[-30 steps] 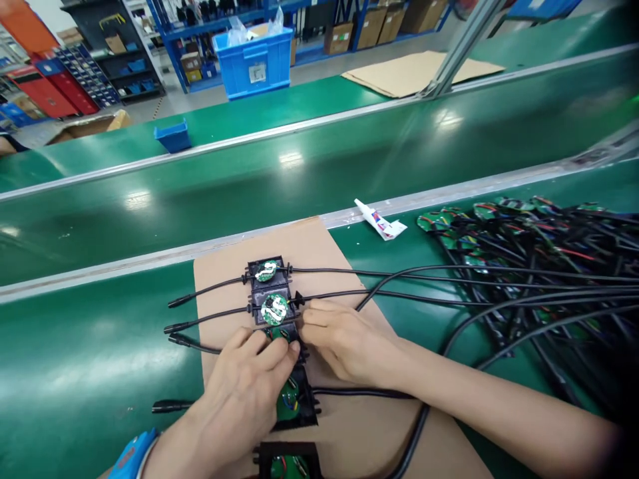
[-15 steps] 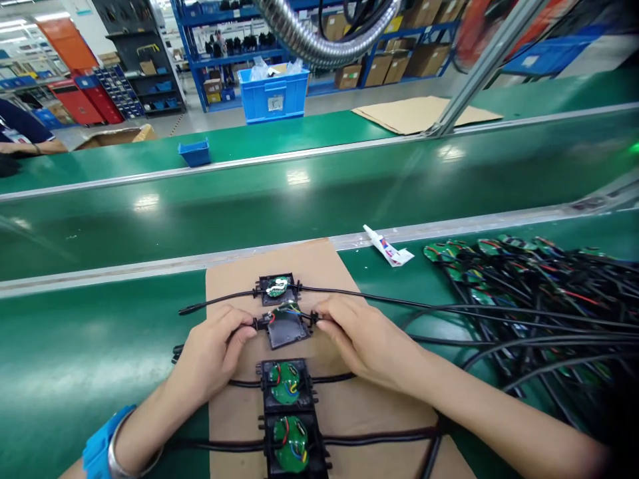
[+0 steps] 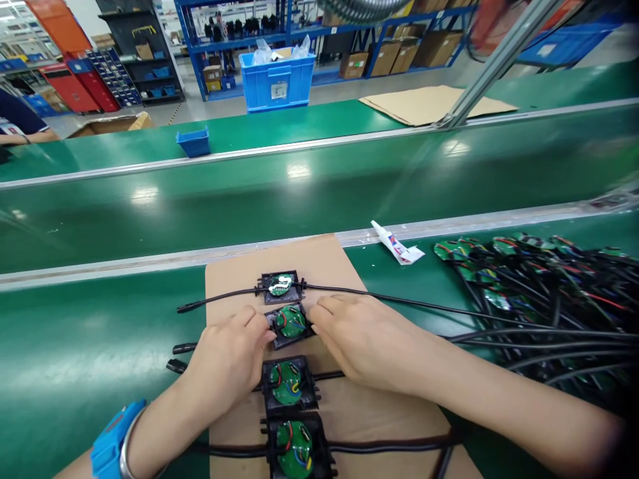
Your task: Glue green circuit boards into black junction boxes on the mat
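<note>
A round green circuit board (image 3: 291, 322) with red, blue and yellow wires lies face up in a small, slightly tilted black plastic housing (image 3: 282, 343). My left hand (image 3: 229, 356) is closed at the housing's left end, thumb and fingers pinching the board's cable there. At the opposite end my right hand (image 3: 369, 342) is also closed on the cable, its fingertips partly hidden. Just beyond sits another housing holding a board with white paste (image 3: 280, 285). Nearer me are two more housed boards, a middle one (image 3: 285, 383) and a front one (image 3: 295, 449), with black cables running out both sides.
Cardboard (image 3: 319, 263) lies under the housings on the green bench. A heap of cabled boards (image 3: 544, 293) fills the right side. A crumpled white tube (image 3: 398, 243) lies near the metal rail. Beyond are a small blue bin (image 3: 194, 143) and a large blue crate (image 3: 277, 83).
The board was tipped up over its housing and now lies flat inside, green face showing. Both hands have closed in towards the housing's ends. The camera view has shifted slightly.
</note>
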Demonstrator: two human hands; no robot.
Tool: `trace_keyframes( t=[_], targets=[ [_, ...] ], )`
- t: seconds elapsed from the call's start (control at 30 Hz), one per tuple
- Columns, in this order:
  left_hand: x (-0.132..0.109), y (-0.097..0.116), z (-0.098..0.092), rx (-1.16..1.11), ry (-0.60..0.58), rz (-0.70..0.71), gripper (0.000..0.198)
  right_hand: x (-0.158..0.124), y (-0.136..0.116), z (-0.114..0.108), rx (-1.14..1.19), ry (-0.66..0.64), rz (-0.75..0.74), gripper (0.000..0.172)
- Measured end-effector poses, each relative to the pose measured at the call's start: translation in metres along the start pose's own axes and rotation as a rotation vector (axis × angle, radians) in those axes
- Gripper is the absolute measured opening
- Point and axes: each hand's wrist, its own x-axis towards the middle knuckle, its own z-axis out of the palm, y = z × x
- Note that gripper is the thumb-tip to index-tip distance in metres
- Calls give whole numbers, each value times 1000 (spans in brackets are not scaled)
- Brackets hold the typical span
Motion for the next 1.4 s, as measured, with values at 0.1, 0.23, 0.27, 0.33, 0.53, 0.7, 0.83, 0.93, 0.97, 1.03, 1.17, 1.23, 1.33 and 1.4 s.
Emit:
trace_keyframes(
  t=[0.1,0.23,0.27,0.33,0.53,0.7,0.83,0.93,0.97,1.03,1.17,1.23,1.33,1.4],
  targets=[
    [0,0,0,19,6,2,22,1,0,-6,19,-19,-15,15],
    [2,0,1,47,-4,0,22,5,0,-12,53,-74,1,12],
    [3,1,0,55,-2,0,22,6,0,-13,61,-90,5,11],
    [4,1,-1,71,11,7,23,7,0,-14,79,-119,16,11],
    [9,5,-4,116,43,19,19,11,0,-16,183,-57,31,15],
    [10,6,-2,138,46,5,17,14,-1,-15,189,-60,38,17],
    [9,4,2,89,15,6,18,14,-1,-9,189,-87,14,16],
    [8,2,5,31,20,7,20,12,-1,-1,174,-68,14,15],
    [8,2,5,12,17,2,20,11,-1,1,162,-64,20,15],
    [8,1,6,-30,5,-12,21,10,-2,4,138,-41,32,14],
    [9,-1,4,-117,-12,-32,22,8,-5,5,99,11,24,16],
    [10,-2,2,-141,-7,-31,22,9,-6,5,93,-2,2,19],
    [12,-4,0,-184,-5,-37,22,10,-10,6,98,2,7,20],
    [12,-7,-2,-245,-16,-41,21,11,-12,9,97,31,17,21]
  ],
)
